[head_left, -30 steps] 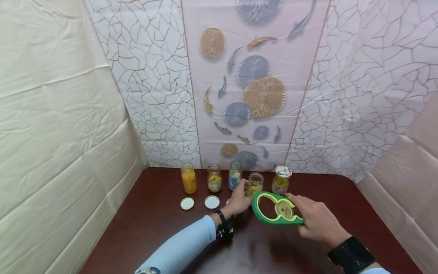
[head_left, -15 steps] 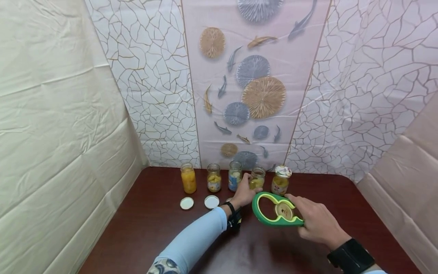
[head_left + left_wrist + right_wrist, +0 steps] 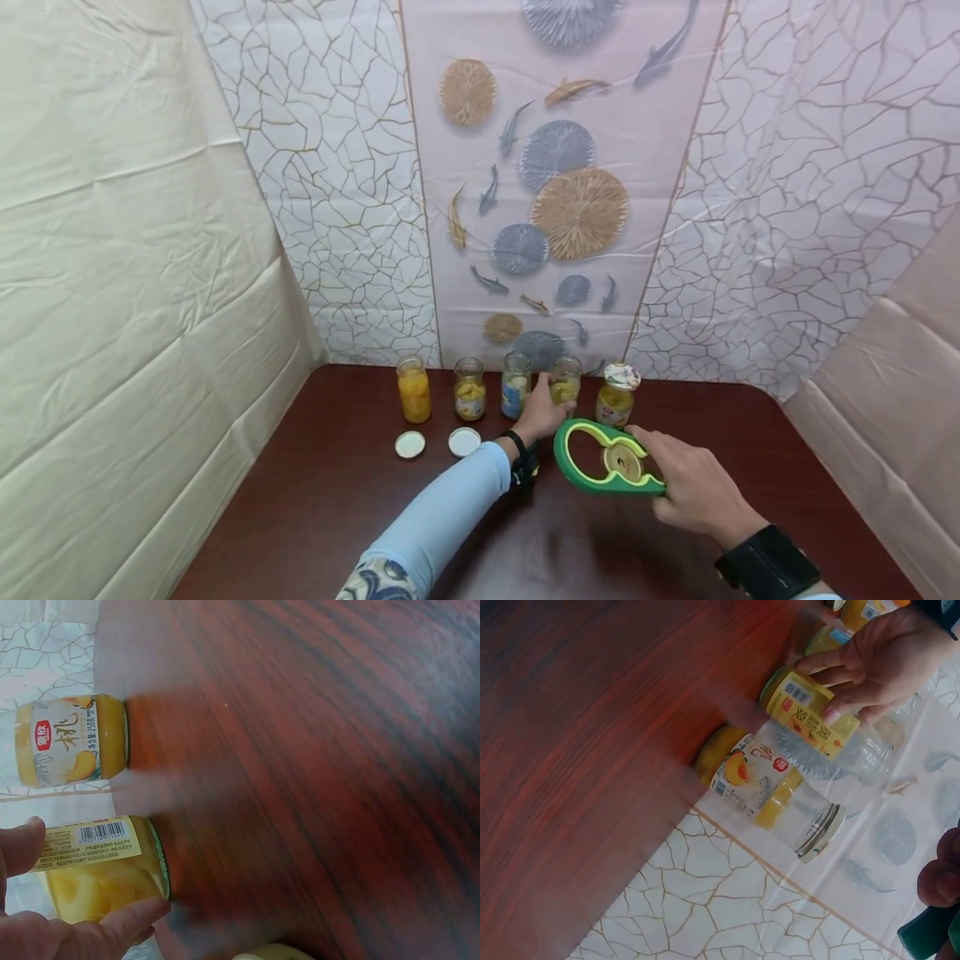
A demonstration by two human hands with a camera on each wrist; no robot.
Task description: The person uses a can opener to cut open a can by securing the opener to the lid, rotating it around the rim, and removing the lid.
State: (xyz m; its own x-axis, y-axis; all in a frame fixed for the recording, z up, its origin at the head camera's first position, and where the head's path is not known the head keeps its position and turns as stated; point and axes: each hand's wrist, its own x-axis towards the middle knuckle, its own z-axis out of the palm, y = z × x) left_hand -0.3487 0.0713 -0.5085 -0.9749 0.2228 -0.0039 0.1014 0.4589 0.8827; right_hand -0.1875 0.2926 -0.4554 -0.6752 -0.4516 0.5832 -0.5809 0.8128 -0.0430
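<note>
My left hand point(image 3: 543, 410) grips a lidless glass jar point(image 3: 566, 385) of yellow fruit, standing in the back row. In the left wrist view, thumb and fingers lie on either side of that jar's yellow label point(image 3: 112, 836). My right hand point(image 3: 701, 483) holds a green jar opener point(image 3: 617, 485) by its handle end above the table. A gold lid point(image 3: 622, 461) sits within the opener's notched ring. Only part of the green opener point(image 3: 926, 934) shows in the right wrist view. Just right of the gripped jar stands a jar with its white lid on point(image 3: 617, 400).
Left of my left hand stand three open jars: one with orange fruit point(image 3: 415, 393), one with yellow pieces point(image 3: 470, 396), and one with a blue label point(image 3: 515, 390). Two lids, a left one point(image 3: 410, 445) and another point(image 3: 465, 442), lie before them. A patterned cloth wall point(image 3: 360, 250) rises behind.
My left hand has moved the gripped jar back and slightly right, into the row. My right hand and the opener have stayed almost still. My left arm now covers a third lid.
</note>
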